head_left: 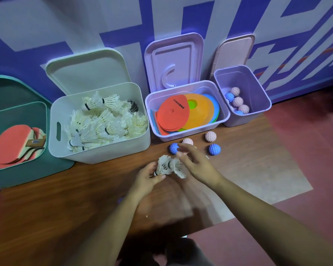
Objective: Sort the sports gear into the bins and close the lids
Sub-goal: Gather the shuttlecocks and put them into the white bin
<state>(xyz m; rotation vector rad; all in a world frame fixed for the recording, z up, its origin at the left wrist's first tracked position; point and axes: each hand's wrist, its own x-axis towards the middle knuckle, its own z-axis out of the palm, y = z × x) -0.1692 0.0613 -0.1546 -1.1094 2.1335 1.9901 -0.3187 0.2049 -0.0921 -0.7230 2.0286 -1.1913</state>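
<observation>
White feather shuttlecocks (166, 166) are bunched between my two hands above the wooden floor. My left hand (148, 176) grips one from the left by its cork end. My right hand (195, 164) closes on another from the right, motion-blurred. Behind them stands the white bin (52, 127), full of shuttlecocks. Spiky balls lie loose on the floor: a blue ball (173, 148), a pink ball (187, 141) partly behind my right fingers, another pink ball (210, 136) and another blue ball (214, 149).
Left is a green bin (17, 110) with red paddles. A lilac bin (186, 131) holds flat coloured discs, and a small purple bin (258, 93) holds spiky balls. All lids lean open against the blue-and-white wall. Red floor lies to the right.
</observation>
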